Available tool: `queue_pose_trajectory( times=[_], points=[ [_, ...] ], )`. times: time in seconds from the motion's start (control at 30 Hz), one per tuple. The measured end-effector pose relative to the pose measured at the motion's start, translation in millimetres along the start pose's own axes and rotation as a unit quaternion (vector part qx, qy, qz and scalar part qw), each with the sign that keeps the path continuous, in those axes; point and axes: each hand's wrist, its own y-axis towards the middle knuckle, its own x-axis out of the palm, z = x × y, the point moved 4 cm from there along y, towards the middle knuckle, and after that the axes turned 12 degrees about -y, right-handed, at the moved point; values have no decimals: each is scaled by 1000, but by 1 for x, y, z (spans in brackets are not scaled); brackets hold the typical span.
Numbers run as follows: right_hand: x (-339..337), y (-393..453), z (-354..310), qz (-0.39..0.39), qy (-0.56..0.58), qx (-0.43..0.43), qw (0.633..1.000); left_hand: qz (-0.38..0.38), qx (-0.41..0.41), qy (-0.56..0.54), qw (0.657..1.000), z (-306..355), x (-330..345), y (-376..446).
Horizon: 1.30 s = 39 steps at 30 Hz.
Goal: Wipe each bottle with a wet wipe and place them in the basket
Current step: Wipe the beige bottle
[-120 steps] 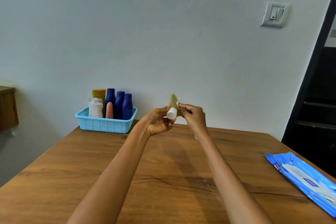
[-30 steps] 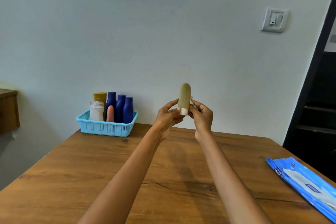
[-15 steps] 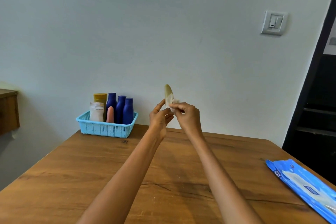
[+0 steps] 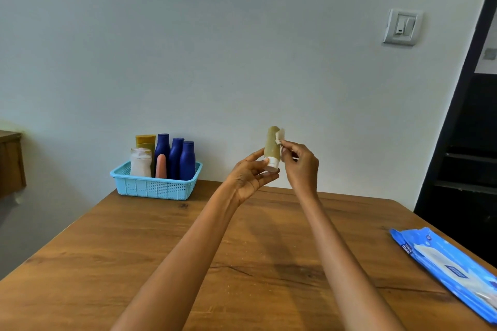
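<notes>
Two hands meet above the grained wooden table (image 4: 134, 250): the left hand (image 4: 248, 177), palm up, pinches the white cap of a rounded olive tube (image 4: 271, 145) held upright, cap down, while the right hand (image 4: 300, 166) pinches a crumpled white wipe (image 4: 279, 140) against the tube's right side. At ten o'clock from the hands, near the table's far edge, a perforated pale-blue plastic basket (image 4: 156, 188) holds smooth upright bottles (image 4: 176, 158). At four o'clock lies a flat, glossy blue pack (image 4: 446, 271).
</notes>
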Motion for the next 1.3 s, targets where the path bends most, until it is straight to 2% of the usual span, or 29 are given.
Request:
queue_pose_trajectory(
  times=[0.23, 0.4, 0.6, 0.9, 1.0, 1.1, 1.3],
  points=[
    [18, -11, -34, -71, -33, -95, 992, 29, 38, -47, 998, 24, -11, -2],
    [33, 16, -54, -91, -111, -114, 983, 47, 42, -92, 994, 34, -15, -1],
    [45, 40, -67, -128, -152, -71, 977, 67, 36, -115, 990, 38, -19, 2],
    [49, 40, -87, -171, -221, -170, 945, 53, 46, -115, 991, 48, -20, 0],
    [52, 57, -94, -159, -233, -161, 946, 41, 43, -113, 992, 50, -16, -3],
    [55, 67, -93, -153, -211, -114, 959, 40, 43, -109, 992, 52, -15, -5],
    [59, 45, -89, -190, -193, -103, 957, 84, 46, -113, 989, 53, -24, -3]
  ],
)
